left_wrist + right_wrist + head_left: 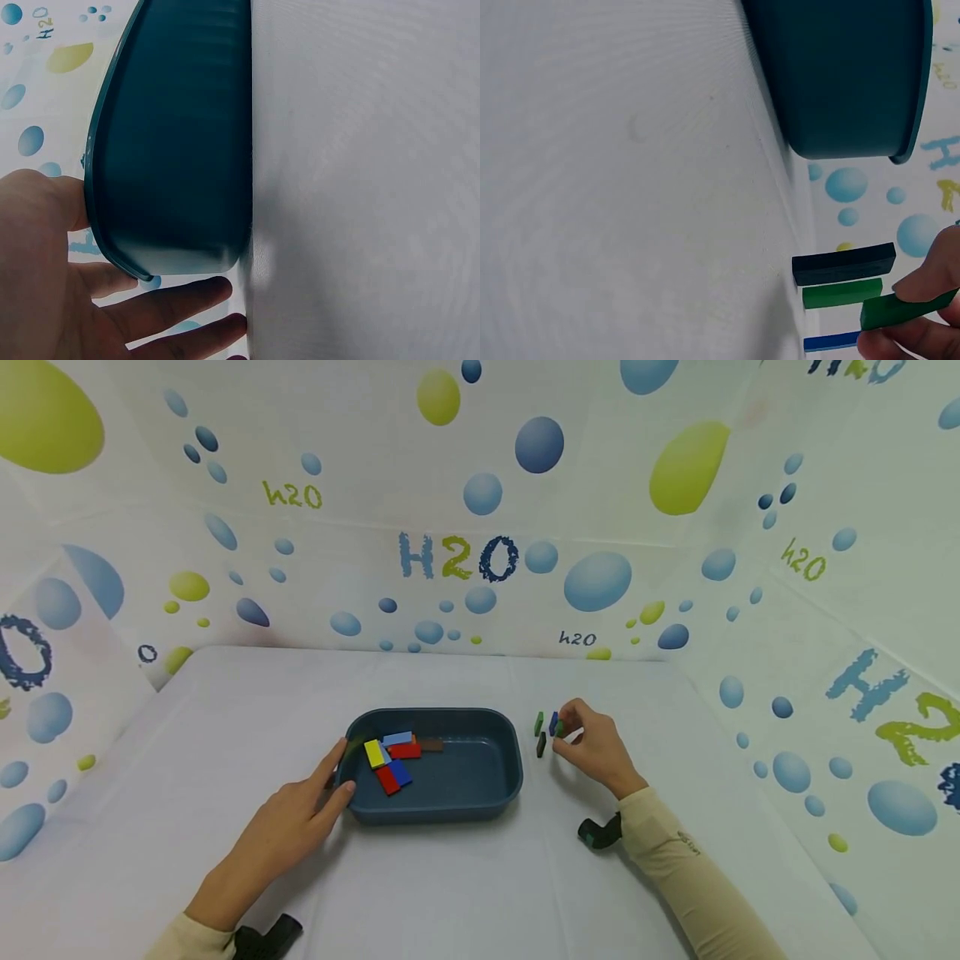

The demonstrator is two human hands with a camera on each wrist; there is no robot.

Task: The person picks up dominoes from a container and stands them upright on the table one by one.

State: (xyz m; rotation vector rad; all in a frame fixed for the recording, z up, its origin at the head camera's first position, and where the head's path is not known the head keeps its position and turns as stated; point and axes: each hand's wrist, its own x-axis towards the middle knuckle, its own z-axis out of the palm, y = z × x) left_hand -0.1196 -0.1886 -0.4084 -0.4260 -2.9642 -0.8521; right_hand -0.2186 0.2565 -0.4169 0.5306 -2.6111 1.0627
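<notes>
Right of the frame's centre, my right hand (pixel 597 745) pinches a small green rectangular block (pixel 900 310), long axis nearly upright, near the right end of the teal plastic tray (pixel 442 817), whose left end my spread left hand (pixel 292 818) touches.

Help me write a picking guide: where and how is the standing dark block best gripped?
Probably pinch the upper end of the dark block across its broad faces, coming from above on the near side. It stands on end, looks thin from left to right, and the standing green block and blue block are farther back.
</notes>
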